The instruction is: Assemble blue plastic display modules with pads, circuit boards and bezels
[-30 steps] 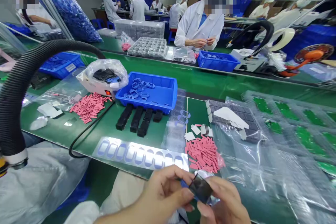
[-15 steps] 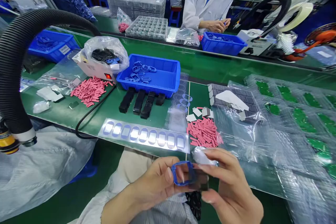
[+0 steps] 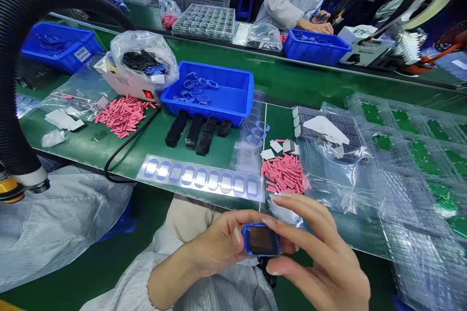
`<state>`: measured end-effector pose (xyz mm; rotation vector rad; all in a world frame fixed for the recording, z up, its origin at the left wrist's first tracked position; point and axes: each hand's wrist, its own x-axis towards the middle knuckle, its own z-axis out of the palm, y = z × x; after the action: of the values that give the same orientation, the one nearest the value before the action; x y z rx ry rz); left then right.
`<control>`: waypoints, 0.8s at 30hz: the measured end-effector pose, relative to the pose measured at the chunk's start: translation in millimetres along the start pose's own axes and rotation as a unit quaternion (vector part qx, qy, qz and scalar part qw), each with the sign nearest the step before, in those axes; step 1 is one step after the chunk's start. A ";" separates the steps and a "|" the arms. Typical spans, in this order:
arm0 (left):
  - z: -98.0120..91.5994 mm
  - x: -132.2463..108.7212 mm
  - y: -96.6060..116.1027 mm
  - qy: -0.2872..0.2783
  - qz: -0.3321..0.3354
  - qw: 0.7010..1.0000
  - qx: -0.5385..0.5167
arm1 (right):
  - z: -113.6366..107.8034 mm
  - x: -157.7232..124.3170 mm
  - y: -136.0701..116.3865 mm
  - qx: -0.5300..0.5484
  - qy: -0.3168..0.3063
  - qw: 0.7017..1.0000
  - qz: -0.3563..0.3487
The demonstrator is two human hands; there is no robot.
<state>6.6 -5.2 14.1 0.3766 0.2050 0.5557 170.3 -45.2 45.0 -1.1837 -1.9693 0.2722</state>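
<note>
In front of my lap, my left hand (image 3: 219, 238) grips a small blue plastic frame (image 3: 246, 239) with a rounded rectangular opening. A dark, glossy display panel (image 3: 263, 240) fills the frame's opening; whether it sits flush I cannot tell. My right hand (image 3: 321, 248) closes on the panel and the frame's right end, index fingertip at the upper edge and thumb at the lower corner. Its other fingers stretch upward. On the bench just beyond lie a pile of pink strips (image 3: 282, 175) and a clear sheet with oval stickers (image 3: 200, 178).
A blue bin (image 3: 233, 102) holds more blue frames, with stacks of dark panels (image 3: 177, 129) before it. Clear trays of green circuit boards (image 3: 421, 155) lie right. A black flexible duct (image 3: 18, 48) arches at left. Opposite, a co-worker (image 3: 295, 0) works beside another blue bin (image 3: 315, 51).
The dark panel, held apart at the frame's right before, now lies over the frame's opening. My right hand's fingertips have moved left to the frame. The camera view has tilted down slightly.
</note>
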 end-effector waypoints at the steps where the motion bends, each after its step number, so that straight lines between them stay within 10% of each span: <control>1: -0.5 -0.4 0.3 0.004 0.000 1.000 -0.003 | 0.3 -0.2 -0.7 0.006 0.004 1.000 0.012; 11: -5.9 -1.5 -5.3 0.030 0.008 0.999 0.020 | -1.6 -1.8 4.8 -0.004 -0.030 0.999 0.027; 19: -3.3 1.8 -22.9 0.181 0.215 0.951 0.128 | 13.4 1.8 2.4 0.045 0.032 0.995 0.083; 24: -5.7 3.5 -17.8 0.195 0.180 0.963 0.050 | 14.2 13.2 41.6 -0.033 0.026 0.993 0.114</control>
<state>16.3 -15.5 1.4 0.4025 0.5534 0.9820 183.6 -9.0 20.1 -1.4474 -1.8108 0.2919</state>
